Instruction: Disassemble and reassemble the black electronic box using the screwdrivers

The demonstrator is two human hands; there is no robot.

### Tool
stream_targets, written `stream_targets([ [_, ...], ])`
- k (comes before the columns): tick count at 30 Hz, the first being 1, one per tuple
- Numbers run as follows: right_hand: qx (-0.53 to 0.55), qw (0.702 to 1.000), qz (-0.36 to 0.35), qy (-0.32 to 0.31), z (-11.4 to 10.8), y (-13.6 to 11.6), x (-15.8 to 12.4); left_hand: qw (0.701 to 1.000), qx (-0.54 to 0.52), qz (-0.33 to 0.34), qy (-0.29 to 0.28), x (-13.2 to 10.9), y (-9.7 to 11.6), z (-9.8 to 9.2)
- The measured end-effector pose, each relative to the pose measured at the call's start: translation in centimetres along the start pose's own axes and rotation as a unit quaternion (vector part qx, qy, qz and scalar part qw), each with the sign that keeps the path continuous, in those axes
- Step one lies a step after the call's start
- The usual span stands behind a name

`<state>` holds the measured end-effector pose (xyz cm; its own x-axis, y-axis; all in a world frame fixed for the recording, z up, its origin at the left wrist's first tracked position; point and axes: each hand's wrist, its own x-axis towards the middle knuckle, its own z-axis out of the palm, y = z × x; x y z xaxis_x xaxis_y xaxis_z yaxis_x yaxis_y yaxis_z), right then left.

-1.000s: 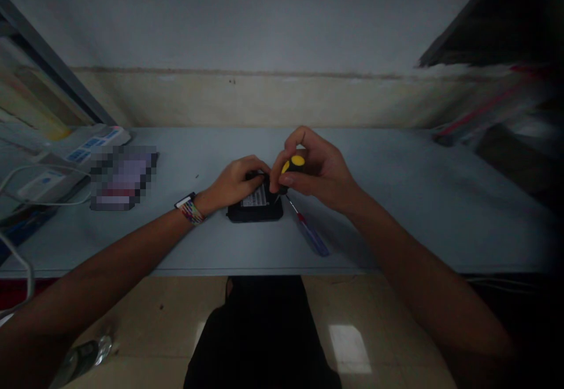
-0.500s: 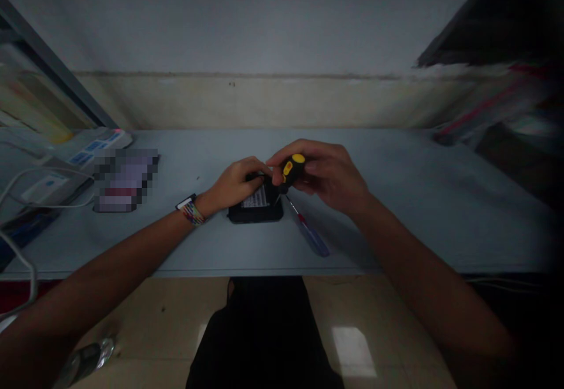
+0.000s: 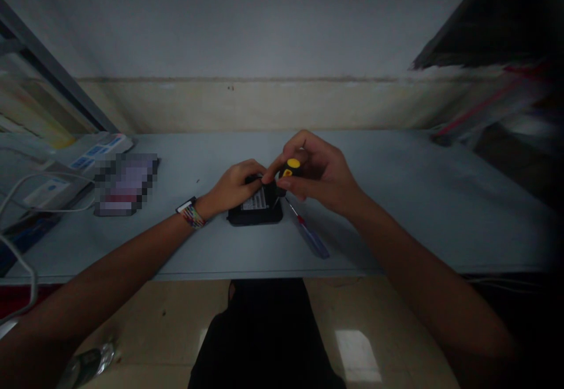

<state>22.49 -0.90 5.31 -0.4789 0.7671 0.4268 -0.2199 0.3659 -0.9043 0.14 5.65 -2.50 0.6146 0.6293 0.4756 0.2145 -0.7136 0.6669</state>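
A small black rectangular device (image 3: pixel 255 218) with a white printed label lies flat on the table in front of me. My left hand (image 3: pixel 233 186) grips its upper left part, thumb over the label side and fingers curled at the far edge. My right hand (image 3: pixel 324 171) is closed around the black and yellow handle of a screwdriver (image 3: pixel 291 169), held steeply above the device's right side. Its tip is hard to make out. Close by on the right, a second screwdriver (image 3: pixel 312 238) with a clear bluish handle rests on the table, its shaft pointing toward the device.
To the left lie a blurred-out phone (image 3: pixel 127 186), a white power strip (image 3: pixel 97 154) and a white cable (image 3: pixel 15 248). Plastic bags (image 3: pixel 489 107) stand at the far right against the wall. A bottle (image 3: pixel 90 365) lies on the floor.
My right hand's fingers have shifted around the screwdriver handle, the index finger reaching lower and the thumb now showing in front. The left hand and the device stay in place.
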Motion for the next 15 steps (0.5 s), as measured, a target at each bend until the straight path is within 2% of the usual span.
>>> stream_targets([
  [5,-0.026,0.999,-0.025,-0.012,-0.32,-0.14,-0.16,1.0,-0.008,-0.001,-0.006,0.02,0.17,-0.02],
  [9,-0.004,0.999,-0.025,-0.035,-0.6,0.23,-0.2,1.0,-0.002,-0.009,-0.006,0.04,0.26,-0.04],
  [15,0.02,0.999,-0.03,-0.033,-0.38,0.52,-0.21,1.0,-0.003,-0.005,-0.005,0.04,0.24,-0.02],
])
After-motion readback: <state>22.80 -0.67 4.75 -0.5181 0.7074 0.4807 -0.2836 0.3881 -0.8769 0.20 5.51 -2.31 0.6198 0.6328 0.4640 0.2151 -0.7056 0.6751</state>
